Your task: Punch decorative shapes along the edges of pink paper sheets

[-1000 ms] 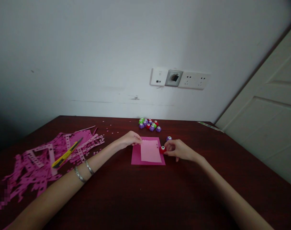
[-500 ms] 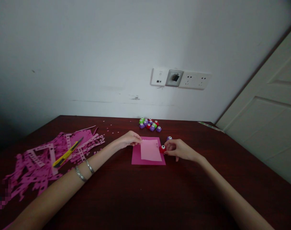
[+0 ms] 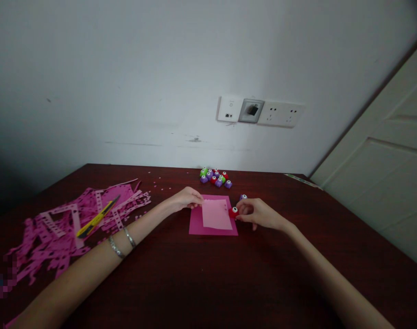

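- A pale wall (image 3: 143,68) fills the background, with a row of socket plates (image 3: 280,114) above the table.
- The dark reddish-brown table (image 3: 201,283) spreads below it, its far edge by the wall.
- A white panelled door (image 3: 393,173) leans into view at the right.
- A loose heap of pink paper scraps (image 3: 54,224), many pierced with holes, covers the table's left side.
- The right hand (image 3: 258,213) has its thumb and fingers closed around a red punch, beside the sheets.
- The left hand (image 3: 185,199), fingers pinched together, grips the lighter pink sheet at its upper left corner.
- The darker pink sheet (image 3: 213,232) lies flat on the table between the hands.
- The lighter pink sheet (image 3: 216,215) is over it, with small dark spots near its upper right edge.
- A yellow cutter (image 3: 97,218) rests slantwise on the scraps.
- A cluster of green, purple and red punches (image 3: 215,178) stands beyond the sheets.
- The red punch (image 3: 233,212) is at the lighter sheet's right edge.
- A purple punch (image 3: 243,197) sits just behind the right hand.
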Motion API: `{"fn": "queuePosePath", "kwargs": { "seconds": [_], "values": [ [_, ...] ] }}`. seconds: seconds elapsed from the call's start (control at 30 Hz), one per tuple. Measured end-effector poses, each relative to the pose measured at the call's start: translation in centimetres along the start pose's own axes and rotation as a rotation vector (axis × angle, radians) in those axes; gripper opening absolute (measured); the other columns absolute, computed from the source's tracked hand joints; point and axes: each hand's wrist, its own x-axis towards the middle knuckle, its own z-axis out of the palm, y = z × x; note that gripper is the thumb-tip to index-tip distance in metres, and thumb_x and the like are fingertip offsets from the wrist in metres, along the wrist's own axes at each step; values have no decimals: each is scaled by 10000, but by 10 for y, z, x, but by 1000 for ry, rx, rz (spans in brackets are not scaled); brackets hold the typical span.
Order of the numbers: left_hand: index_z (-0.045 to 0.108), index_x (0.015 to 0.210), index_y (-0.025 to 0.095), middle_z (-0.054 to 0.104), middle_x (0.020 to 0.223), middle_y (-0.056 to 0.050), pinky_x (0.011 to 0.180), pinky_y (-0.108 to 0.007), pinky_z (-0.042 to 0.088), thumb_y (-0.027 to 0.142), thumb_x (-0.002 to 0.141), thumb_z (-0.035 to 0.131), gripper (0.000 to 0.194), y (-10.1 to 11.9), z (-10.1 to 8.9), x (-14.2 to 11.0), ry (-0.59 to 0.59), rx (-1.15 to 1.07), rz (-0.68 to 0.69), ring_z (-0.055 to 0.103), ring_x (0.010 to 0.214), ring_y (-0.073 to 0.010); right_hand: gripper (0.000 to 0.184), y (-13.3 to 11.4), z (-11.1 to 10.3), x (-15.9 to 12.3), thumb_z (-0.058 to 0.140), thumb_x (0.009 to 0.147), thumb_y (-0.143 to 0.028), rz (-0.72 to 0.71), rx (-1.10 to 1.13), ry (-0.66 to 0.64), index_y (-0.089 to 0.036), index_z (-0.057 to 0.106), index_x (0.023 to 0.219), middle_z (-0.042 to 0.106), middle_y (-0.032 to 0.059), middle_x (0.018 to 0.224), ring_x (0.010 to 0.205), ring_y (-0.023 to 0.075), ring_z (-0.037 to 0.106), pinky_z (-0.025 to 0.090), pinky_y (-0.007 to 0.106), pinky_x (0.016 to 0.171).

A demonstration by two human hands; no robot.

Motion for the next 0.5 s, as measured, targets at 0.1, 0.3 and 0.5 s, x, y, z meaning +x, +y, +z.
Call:
{"fn": "queuePosePath", "kwargs": {
  "seconds": [0.1, 0.3, 0.5],
  "values": [
    [654, 678, 98, 554, 528, -4, 490, -234, 304, 205, 583, 690, 148, 1, 0, -1, 2, -17, -4, 425, 464, -55, 322, 0, 0, 0, 660, 697, -379, -1, -1, -7, -153, 576, 911, 599, 28, 739, 641, 142, 575, 515, 194, 357],
    [661, 679, 100, 553, 514, -1, 484, -227, 306, 195, 579, 700, 144, 1, 0, 0, -11, -53, -6, 430, 460, -53, 308, 2, 1, 1, 652, 708, -371, 0, -3, -8, -154, 572, 911, 591, 27, 737, 638, 137, 566, 509, 185, 356],
    [662, 668, 98, 556, 514, -4, 482, -223, 304, 196, 579, 701, 138, 2, 1, -1, -18, -51, -13, 425, 460, -50, 299, 2, 1, 1, 652, 712, -356, -8, -5, -18, -156, 566, 916, 582, 25, 735, 642, 137, 562, 511, 184, 354]
  ]
}}
